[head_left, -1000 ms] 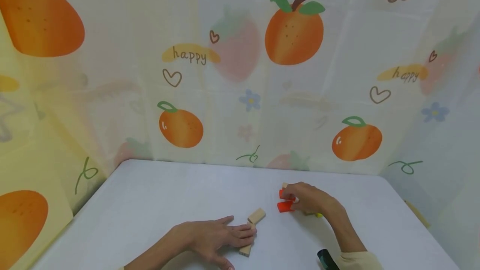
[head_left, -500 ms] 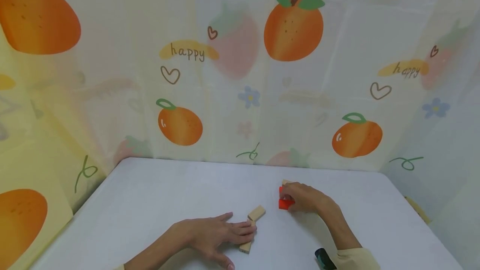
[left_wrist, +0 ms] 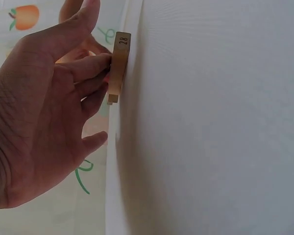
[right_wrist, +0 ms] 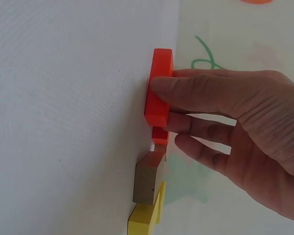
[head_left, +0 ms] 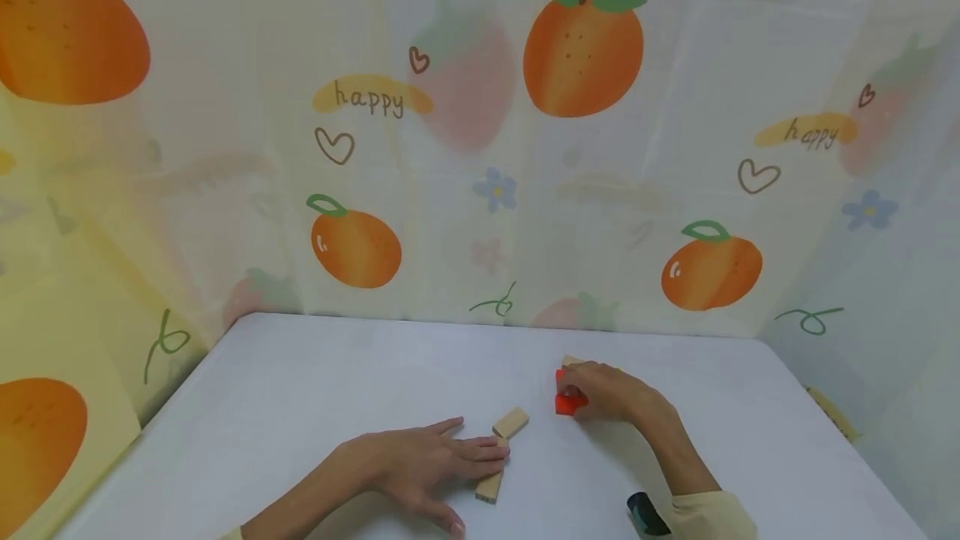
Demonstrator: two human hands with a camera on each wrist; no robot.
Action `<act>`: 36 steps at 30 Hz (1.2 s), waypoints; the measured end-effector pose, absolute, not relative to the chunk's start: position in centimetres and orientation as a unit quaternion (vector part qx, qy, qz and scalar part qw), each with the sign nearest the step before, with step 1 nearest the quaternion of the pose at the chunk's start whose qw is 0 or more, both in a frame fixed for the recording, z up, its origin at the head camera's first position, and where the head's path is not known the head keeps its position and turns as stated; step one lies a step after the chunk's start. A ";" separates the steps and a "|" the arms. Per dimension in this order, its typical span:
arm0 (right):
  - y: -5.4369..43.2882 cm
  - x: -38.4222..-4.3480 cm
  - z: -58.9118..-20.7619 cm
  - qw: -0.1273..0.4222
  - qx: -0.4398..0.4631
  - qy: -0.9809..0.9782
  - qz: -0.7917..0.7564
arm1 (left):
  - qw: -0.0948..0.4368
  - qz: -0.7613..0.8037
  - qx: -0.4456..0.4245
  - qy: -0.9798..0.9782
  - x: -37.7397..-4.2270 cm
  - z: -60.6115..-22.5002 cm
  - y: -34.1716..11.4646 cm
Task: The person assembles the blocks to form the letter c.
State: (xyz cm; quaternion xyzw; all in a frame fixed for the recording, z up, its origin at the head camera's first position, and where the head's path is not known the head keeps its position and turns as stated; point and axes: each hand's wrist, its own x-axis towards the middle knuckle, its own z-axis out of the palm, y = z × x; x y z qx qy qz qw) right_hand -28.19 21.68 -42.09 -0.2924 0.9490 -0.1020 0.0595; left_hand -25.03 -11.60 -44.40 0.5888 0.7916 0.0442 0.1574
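My left hand (head_left: 423,469) lies with outstretched fingers on a plain wooden block (head_left: 489,487). Just beyond it, at an angle, sits a second wooden block (head_left: 511,422). The left wrist view shows the number 28 on a block's end (left_wrist: 122,41), with fingertips touching its side. My right hand (head_left: 615,392) pinches a red block (right_wrist: 158,105) between thumb and fingers, low at the tabletop. Another red block (right_wrist: 160,135) is close behind it. The right hand partly hides these blocks in the head view.
Beside the right hand are a wooden block (right_wrist: 149,178) and a yellow block (right_wrist: 142,219). Farther back, a wooden block (head_left: 572,360) shows past the fingers. A dark cylindrical object (head_left: 647,515) is by the right sleeve. A fruit-print curtain (head_left: 450,232) borders the white table (head_left: 337,382).
My right hand has brought the nearer red block up against the other red one, narrowing the gap between them. The left hand stays in place on the wooden block.
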 end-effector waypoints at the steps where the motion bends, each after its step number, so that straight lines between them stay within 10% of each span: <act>1: 21.7 -28.2 -42.1 0.059 -0.295 0.948 -0.103 | 0.163 0.048 0.585 0.793 -25.1 -44.4 -11.6; 36: 17.8 -22.4 -36.7 0.103 -0.357 0.923 -0.101 | 0.215 0.067 0.554 0.801 -25.2 -44.0 -11.5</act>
